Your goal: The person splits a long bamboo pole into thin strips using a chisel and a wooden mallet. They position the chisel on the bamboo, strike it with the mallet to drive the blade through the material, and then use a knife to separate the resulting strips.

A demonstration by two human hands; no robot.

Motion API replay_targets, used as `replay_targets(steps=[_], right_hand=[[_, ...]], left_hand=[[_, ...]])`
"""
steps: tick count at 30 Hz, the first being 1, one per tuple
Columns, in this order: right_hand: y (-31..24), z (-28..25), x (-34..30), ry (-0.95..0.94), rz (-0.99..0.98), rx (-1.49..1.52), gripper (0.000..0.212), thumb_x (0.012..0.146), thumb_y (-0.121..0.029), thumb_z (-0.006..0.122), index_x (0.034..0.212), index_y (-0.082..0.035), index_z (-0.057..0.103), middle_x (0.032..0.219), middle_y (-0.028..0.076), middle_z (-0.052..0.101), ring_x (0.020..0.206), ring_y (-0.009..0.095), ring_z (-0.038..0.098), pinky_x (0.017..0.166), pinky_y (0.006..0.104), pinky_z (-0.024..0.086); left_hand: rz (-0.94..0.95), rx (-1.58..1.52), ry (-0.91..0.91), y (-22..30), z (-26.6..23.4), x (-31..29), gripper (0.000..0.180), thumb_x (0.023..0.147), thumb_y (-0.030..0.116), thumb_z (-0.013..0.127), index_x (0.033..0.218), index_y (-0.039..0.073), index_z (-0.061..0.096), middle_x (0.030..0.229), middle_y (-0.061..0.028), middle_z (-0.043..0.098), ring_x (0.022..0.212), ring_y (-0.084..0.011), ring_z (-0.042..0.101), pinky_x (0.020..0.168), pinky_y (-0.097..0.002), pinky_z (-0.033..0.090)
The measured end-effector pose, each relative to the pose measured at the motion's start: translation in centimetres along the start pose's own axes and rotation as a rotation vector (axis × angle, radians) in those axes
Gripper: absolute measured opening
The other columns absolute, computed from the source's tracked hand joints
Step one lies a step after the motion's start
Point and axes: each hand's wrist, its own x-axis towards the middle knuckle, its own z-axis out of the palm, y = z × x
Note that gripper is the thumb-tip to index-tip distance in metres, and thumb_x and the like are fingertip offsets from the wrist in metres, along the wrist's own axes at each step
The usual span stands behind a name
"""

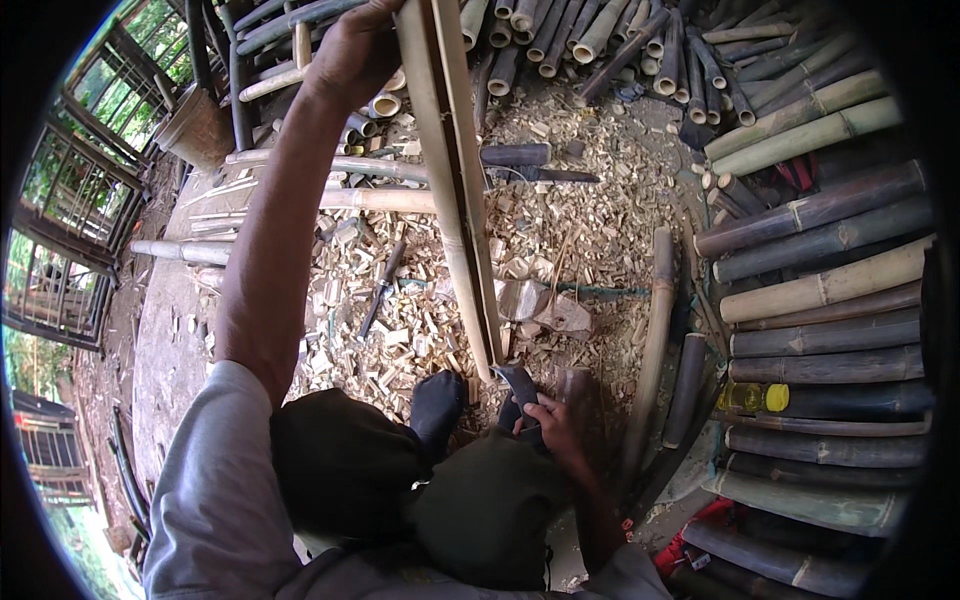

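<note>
A long bamboo piece [440,160], split lengthwise with a dark gap between its halves, slants from the top edge down to near my knees. My left hand [355,50] is closed around its upper part, arm stretched forward. At the lower end of the bamboo, my right hand [552,422] grips a broad-bladed knife [518,385]. The blade lies close against the bamboo's tip; whether it touches cannot be made out. Another knife [383,290] rests among the wood chips, left of the bamboo. Beyond, a dark long blade [560,176] lies on the ground.
Wood chips [620,190] cover the ground. Pale wooden blocks [545,305] lie just right of the bamboo. Stacked dark bamboo poles [820,340] line the right side, with a yellow bottle [755,398] among them. Cut bamboo tubes [590,40] fill the back; a bucket [195,130] stands back left.
</note>
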Motion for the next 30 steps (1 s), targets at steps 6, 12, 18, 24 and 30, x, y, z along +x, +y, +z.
replay_targets(steps=[6, 12, 18, 24, 30], right_hand=[[3.8, -2.3, 0.2, -0.052, -0.036, -0.248, 0.032, 0.098, -0.017, 0.058, 0.121, 0.002, 0.069, 0.083, 0.007, 0.071, 0.072, 0.012, 0.066, 0.07, 0.0259, 0.053], [-1.7, -0.5, -3.1, -0.042, -0.072, -0.086, 0.037, 0.095, -0.019, 0.058, 0.123, 0.003, 0.069, 0.085, 0.01, 0.072, 0.072, 0.016, 0.067, 0.071, 0.0283, 0.054], [-7.3, -1.3, -5.3, 0.017, -0.259, -0.014, 0.036, 0.095, -0.017, 0.052, 0.12, 0.006, 0.064, 0.077, 0.015, 0.07, 0.066, 0.022, 0.068, 0.066, 0.0326, 0.055], [-15.0, 1.2, -7.5, 0.21, -0.411, 0.014, 0.04, 0.096, -0.019, 0.047, 0.124, 0.006, 0.06, 0.071, 0.016, 0.067, 0.059, 0.024, 0.065, 0.064, 0.0342, 0.055], [-25.9, 9.0, -10.6, 0.137, -0.906, -0.19, 0.04, 0.097, -0.014, 0.051, 0.131, 0.007, 0.056, 0.077, 0.014, 0.066, 0.067, 0.018, 0.065, 0.069, 0.0317, 0.055]], left_hand=[[-0.115, -0.062, 0.151, 0.8, -0.8, -1.6, 0.049, 0.103, 0.049, 0.056, 0.136, 0.013, 0.056, 0.112, -0.0089, 0.066, 0.103, -0.0264, 0.068, 0.092, -0.0473, 0.057], [0.117, 0.262, 0.266, 0.3, -2.3, -4.2, 0.068, 0.087, 0.033, 0.08, 0.138, -0.003, 0.051, 0.109, -0.0177, 0.069, 0.104, -0.0245, 0.069, 0.089, -0.0437, 0.061], [0.119, 0.697, 0.259, 3.6, 1.8, -4.8, 0.083, 0.08, 0.045, 0.084, 0.137, -0.006, 0.051, 0.108, -0.0189, 0.068, 0.101, -0.0276, 0.07, 0.092, -0.047, 0.06], [0.106, 0.431, 0.147, 4.3, 3.6, -6.2, 0.063, 0.095, 0.039, 0.066, 0.14, -0.003, 0.053, 0.114, -0.0138, 0.067, 0.103, -0.0181, 0.065, 0.089, -0.0341, 0.053], [0.11, -0.039, 0.1, 6.7, 5.7, -6.6, 0.062, 0.104, 0.037, 0.057, 0.153, 0.002, 0.04, 0.13, -0.0108, 0.061, 0.117, -0.0194, 0.06, 0.101, -0.0367, 0.05]])
